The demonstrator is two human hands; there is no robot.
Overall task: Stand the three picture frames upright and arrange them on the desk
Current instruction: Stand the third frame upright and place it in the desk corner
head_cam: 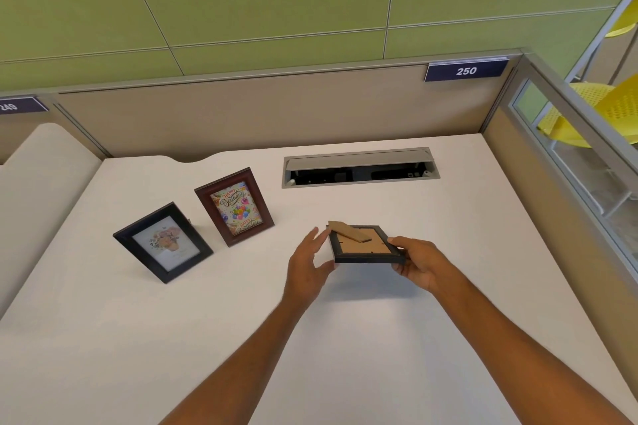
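Two picture frames stand upright on the white desk [345, 338]: a black frame with a flower print [163, 243] at the left and a dark red frame with a birthday card [234, 206] just behind and right of it. A third, black frame [366, 246] is held face down above the desk, its brown cardboard back and its stand flap [348, 231] facing up. My right hand [416, 262] grips its right edge. My left hand [309, 264] is at its left edge with the fingers spread, the thumb under the near corner.
A grey cable tray with its lid raised [360, 167] is set into the desk behind the held frame. Beige partitions run along the back and the right side, with a "250" label [466, 71]. Yellow chairs [593, 113] show beyond the right partition.
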